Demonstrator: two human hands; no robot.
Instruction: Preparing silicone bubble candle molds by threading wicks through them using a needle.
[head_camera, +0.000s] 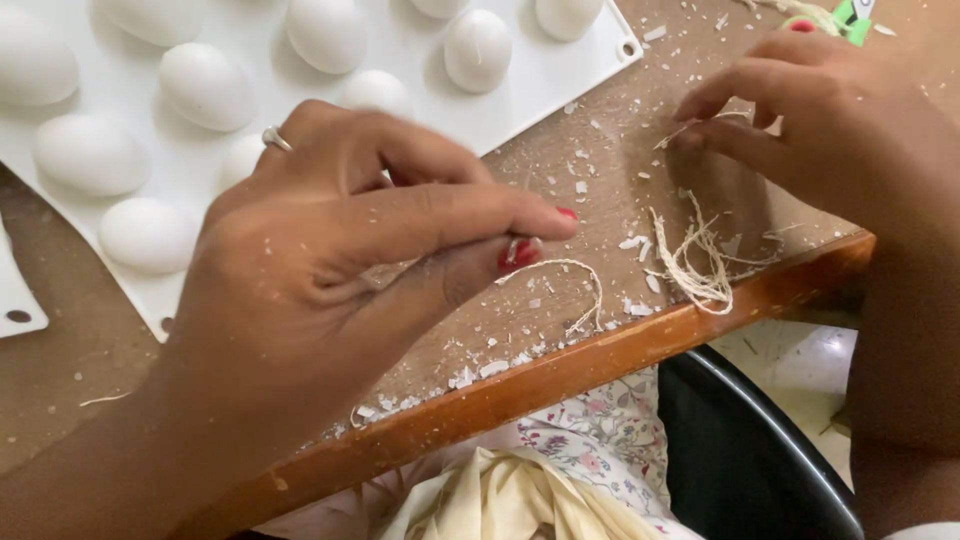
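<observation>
My left hand (330, 260), wearing a ring, hovers over the wooden table (560, 370) near its front edge. Its thumb and forefinger pinch one end of a pale twine strand (570, 275) that curls down onto the tabletop. My right hand (830, 110) is at the upper right, fingertips closed on another thin fibre (690, 128). A loose bundle of pale fibres (700, 265) lies between the hands, close to the table edge. A green object (850, 20) shows behind my right hand.
A white mould tray (540, 80) with several egg-shaped domes fills the upper left. White flakes are scattered across the table. Below the edge are floral cloth (610, 440), a cream fabric (500, 495) and a black chair rim (760, 420).
</observation>
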